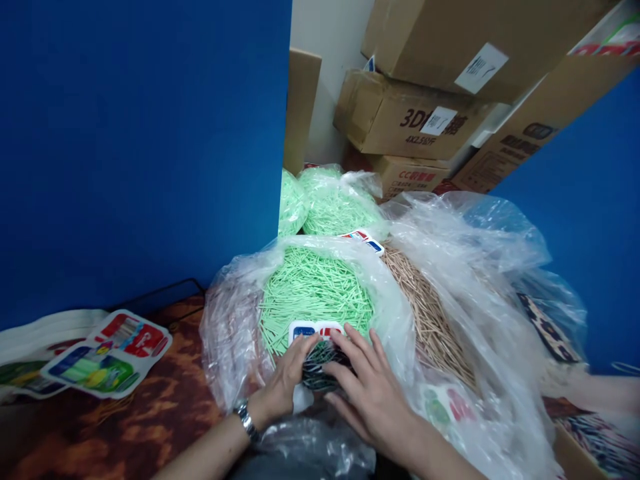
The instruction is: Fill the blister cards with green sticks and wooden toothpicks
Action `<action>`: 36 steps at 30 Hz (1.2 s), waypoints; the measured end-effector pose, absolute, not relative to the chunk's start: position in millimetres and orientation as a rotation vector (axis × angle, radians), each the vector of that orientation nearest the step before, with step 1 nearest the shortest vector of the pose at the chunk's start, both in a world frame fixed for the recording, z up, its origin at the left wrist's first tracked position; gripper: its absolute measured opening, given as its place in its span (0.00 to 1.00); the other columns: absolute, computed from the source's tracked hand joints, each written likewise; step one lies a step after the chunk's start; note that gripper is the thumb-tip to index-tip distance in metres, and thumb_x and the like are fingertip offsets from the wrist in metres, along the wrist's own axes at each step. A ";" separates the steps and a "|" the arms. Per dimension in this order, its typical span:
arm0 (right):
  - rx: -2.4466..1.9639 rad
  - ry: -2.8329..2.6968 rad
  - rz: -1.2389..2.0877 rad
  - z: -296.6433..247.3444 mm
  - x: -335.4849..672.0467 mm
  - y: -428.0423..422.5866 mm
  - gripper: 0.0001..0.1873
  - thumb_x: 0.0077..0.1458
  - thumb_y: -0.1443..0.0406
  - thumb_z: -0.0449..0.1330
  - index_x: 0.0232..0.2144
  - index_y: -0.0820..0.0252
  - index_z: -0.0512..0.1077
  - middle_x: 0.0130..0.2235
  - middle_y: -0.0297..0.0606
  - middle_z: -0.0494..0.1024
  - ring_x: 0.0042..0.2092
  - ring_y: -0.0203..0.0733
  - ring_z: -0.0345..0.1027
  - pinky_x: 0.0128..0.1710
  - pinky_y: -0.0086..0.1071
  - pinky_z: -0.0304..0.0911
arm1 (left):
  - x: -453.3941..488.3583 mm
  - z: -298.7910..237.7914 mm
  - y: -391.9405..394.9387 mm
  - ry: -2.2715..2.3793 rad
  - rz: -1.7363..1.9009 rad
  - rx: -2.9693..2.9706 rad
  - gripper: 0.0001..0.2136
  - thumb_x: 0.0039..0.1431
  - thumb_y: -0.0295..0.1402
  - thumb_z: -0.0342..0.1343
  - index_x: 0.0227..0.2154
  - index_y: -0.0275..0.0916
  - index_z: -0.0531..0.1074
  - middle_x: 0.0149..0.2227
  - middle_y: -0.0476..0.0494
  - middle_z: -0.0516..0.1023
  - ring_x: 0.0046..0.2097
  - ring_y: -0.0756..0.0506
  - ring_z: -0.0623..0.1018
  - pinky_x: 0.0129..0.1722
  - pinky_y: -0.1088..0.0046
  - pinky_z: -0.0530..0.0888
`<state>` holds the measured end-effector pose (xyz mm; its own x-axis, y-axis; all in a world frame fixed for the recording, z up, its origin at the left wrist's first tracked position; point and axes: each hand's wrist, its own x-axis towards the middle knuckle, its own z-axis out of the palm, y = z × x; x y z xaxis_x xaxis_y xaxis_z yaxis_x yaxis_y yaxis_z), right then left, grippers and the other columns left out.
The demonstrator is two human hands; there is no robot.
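Note:
Just in front of me, a small pack of thin dark sticks (320,367) sits between my hands, with a white card with blue and red labels (304,329) at its far edge. My left hand (283,380) grips the pack's left side, thumb on top and the other fingers mostly hidden. Over its right side, my right hand (370,387) has its fingers spread and bent, some touching the card and the dark sticks. Directly beyond lies an opened clear plastic bag (235,327) full of light green sticks (320,287).
Brown sticks (430,313) in clear plastic (480,267) lie at right. Another person's arm (575,387) reaches in there. Behind stand more bagged green sticks (340,207) and stacked cartons (415,113). Blue panels (140,147) flank the space. Printed cards (110,353) lie at left.

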<state>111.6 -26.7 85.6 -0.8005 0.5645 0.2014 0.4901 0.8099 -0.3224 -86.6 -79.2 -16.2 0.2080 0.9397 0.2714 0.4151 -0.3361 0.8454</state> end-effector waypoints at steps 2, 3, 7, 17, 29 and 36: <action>-0.808 -2.712 0.378 87.1 105.6 -27.3 0.17 0.54 0.64 0.60 0.48 0.51 0.70 0.64 0.45 0.59 0.65 0.64 0.44 0.58 0.72 0.37 | -86.2 -13.8 -79.4 1.260 1.034 1.862 0.34 0.58 0.29 0.53 0.65 0.41 0.47 0.64 0.35 0.59 0.64 0.35 0.60 0.63 0.49 0.56; -0.799 -2.730 0.356 85.9 103.3 -27.6 0.17 0.54 0.64 0.61 0.47 0.51 0.70 0.64 0.45 0.58 0.65 0.64 0.44 0.58 0.72 0.36 | -85.8 -12.2 -79.2 1.260 1.022 1.869 0.34 0.59 0.29 0.53 0.66 0.41 0.47 0.64 0.35 0.59 0.64 0.35 0.60 0.63 0.49 0.56; -0.721 -2.818 0.138 79.0 100.8 -28.8 0.13 0.54 0.64 0.61 0.44 0.55 0.71 0.63 0.47 0.59 0.65 0.62 0.46 0.59 0.71 0.34 | -84.4 -9.0 -77.8 1.244 1.032 1.957 0.36 0.59 0.27 0.52 0.66 0.41 0.40 0.65 0.33 0.57 0.64 0.34 0.60 0.62 0.47 0.56; -0.620 -2.617 -0.101 102.1 113.9 -17.3 0.14 0.57 0.62 0.59 0.46 0.55 0.72 0.56 0.45 0.69 0.61 0.54 0.55 0.61 0.60 0.44 | -84.7 -35.1 -79.6 1.186 1.151 2.054 0.40 0.59 0.28 0.54 0.66 0.44 0.34 0.64 0.30 0.55 0.63 0.32 0.60 0.59 0.43 0.60; -0.624 -2.654 -0.153 89.6 115.9 -16.8 0.13 0.59 0.61 0.56 0.45 0.57 0.72 0.56 0.46 0.70 0.61 0.54 0.55 0.61 0.60 0.44 | -82.7 -40.1 -77.9 1.193 1.132 2.041 0.41 0.58 0.33 0.58 0.66 0.41 0.36 0.63 0.28 0.56 0.63 0.32 0.59 0.60 0.42 0.58; -0.736 -2.789 0.019 104.0 104.5 -13.8 0.14 0.60 0.57 0.55 0.45 0.54 0.71 0.57 0.44 0.69 0.60 0.57 0.58 0.55 0.64 0.52 | -84.0 -29.3 -79.1 1.182 1.142 2.100 0.37 0.62 0.26 0.51 0.66 0.43 0.34 0.63 0.31 0.57 0.64 0.35 0.59 0.62 0.45 0.56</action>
